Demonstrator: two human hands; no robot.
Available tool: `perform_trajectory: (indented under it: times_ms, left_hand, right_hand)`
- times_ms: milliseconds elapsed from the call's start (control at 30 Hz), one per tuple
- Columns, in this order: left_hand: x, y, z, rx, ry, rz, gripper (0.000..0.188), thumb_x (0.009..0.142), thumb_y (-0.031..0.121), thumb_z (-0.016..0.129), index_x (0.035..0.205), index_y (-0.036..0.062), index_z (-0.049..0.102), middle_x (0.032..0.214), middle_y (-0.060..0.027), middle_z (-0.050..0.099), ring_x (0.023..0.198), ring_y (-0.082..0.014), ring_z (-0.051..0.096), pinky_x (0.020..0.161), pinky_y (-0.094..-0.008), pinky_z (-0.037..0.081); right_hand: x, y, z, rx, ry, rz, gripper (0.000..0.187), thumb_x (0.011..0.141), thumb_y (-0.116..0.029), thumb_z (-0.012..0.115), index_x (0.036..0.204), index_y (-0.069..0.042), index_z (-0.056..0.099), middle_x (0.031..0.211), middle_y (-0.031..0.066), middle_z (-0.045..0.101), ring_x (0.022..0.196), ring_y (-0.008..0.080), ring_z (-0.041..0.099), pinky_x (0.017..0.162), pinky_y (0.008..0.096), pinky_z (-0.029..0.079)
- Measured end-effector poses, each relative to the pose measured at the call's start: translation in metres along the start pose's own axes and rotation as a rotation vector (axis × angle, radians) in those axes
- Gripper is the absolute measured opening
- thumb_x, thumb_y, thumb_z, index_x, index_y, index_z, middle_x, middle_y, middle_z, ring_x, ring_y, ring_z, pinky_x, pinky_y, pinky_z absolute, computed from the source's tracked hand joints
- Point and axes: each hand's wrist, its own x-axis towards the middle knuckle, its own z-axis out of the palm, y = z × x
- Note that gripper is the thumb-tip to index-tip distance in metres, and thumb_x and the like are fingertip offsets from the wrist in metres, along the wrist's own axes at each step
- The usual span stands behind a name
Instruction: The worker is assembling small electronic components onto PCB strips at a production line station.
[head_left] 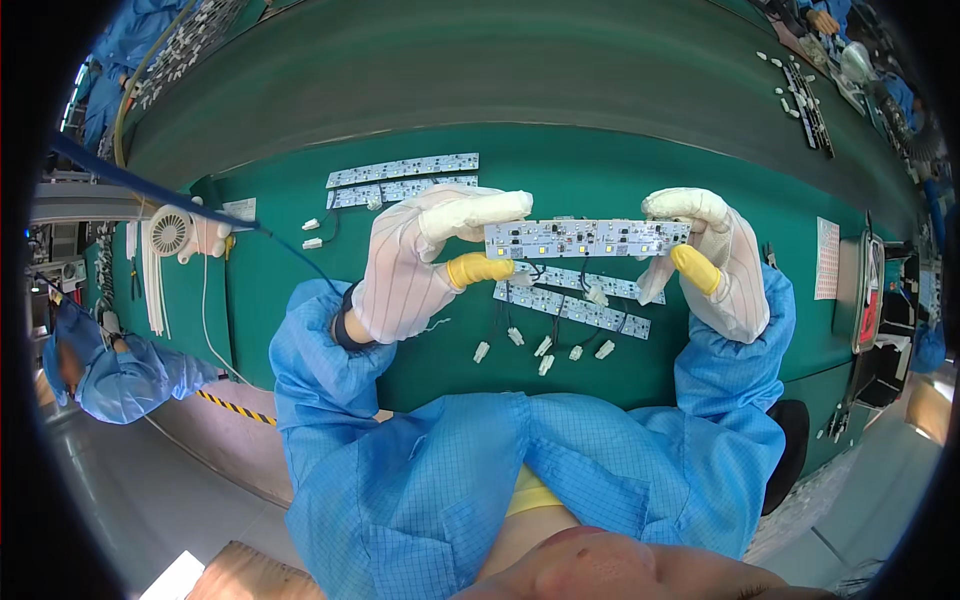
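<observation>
Between my two gloved hands I hold a white LED circuit board strip (pixel 590 238) level above the green bench mat. My left hand (pixel 425 255) pinches its left end, and a yellow cot covers the thumb. At the right end, my right hand (pixel 715 255) grips the strip, also with a yellow thumb cot. Just beneath lie more LED strips (pixel 585 308) with dark wires and white connectors (pixel 545 347). Two further strips (pixel 403 170) lie beyond my left hand, with white connectors at their left. A blue cord runs to my left wrist's dark band (pixel 348 322).
A small white fan (pixel 171 231) stands at the left beside white cable strips (pixel 154 292). A grey conveyor belt (pixel 480 80) runs along the far side, with dark strips (pixel 808 108) at its right. A printed sheet (pixel 827 258) lies right. Another person's sleeve (pixel 150 378) shows left.
</observation>
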Motion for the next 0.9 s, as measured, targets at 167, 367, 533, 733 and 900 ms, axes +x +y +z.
perform_trajectory:
  times_ms: [167,367,533,733,900]
  left_hand:
    - [-0.0025,-0.0014,0.0003,-0.028,-0.008,-0.018,0.047,0.067,0.025,0.077,0.112,0.0134,0.067,0.1,-0.0068,0.067,0.078,-0.0184,0.065,0.071,-0.0275,0.053]
    - [-0.0037,-0.0006,0.0007,-0.115,-0.016,-0.014,0.048,0.067,0.024,0.078,0.112,0.0134,0.067,0.1,-0.0064,0.067,0.079,-0.0189,0.063,0.07,-0.0274,0.052]
    - [-0.0027,-0.0004,-0.0012,-0.12,-0.009,0.028,0.049,0.066,0.024,0.079,0.112,0.0133,0.067,0.1,-0.0067,0.067,0.078,-0.0183,0.063,0.069,-0.0273,0.052]
    - [-0.004,0.0018,-0.0015,-0.05,-0.028,0.03,0.049,0.065,0.025,0.08,0.111,0.0138,0.067,0.099,-0.006,0.067,0.077,-0.0173,0.063,0.069,-0.0264,0.052]
    - [-0.0044,0.0068,-0.0049,-0.126,-0.076,-0.015,0.048,0.076,0.033,0.073,0.111,0.0019,0.064,0.098,-0.0136,0.066,0.085,-0.023,0.066,0.074,-0.0307,0.052]
  right_hand:
    - [-0.0015,-0.0005,0.0005,0.005,-0.003,-0.031,0.051,0.084,-0.028,0.07,0.118,0.002,0.048,0.099,0.0129,0.059,0.067,0.0196,0.069,0.06,0.0234,0.056]
    - [-0.0026,-0.0028,0.0035,-0.03,0.007,-0.062,0.049,0.087,-0.03,0.067,0.117,0.003,0.048,0.089,0.0128,0.063,0.063,0.0181,0.068,0.059,0.0216,0.054]
    - [-0.0052,-0.0014,0.0035,-0.013,0.003,-0.06,0.051,0.086,-0.031,0.066,0.118,0.005,0.047,0.079,0.0139,0.066,0.06,0.0183,0.067,0.058,0.0231,0.053]
    - [-0.0074,0.0015,0.0052,-0.004,0.065,-0.067,0.054,0.083,-0.028,0.07,0.118,0.007,0.048,0.08,0.0161,0.065,0.057,0.021,0.066,0.054,0.0254,0.054]
    - [-0.0074,0.0009,0.0066,-0.004,0.076,-0.047,0.056,0.082,-0.03,0.071,0.117,0.007,0.048,0.081,0.0163,0.064,0.057,0.0212,0.066,0.053,0.0258,0.054]
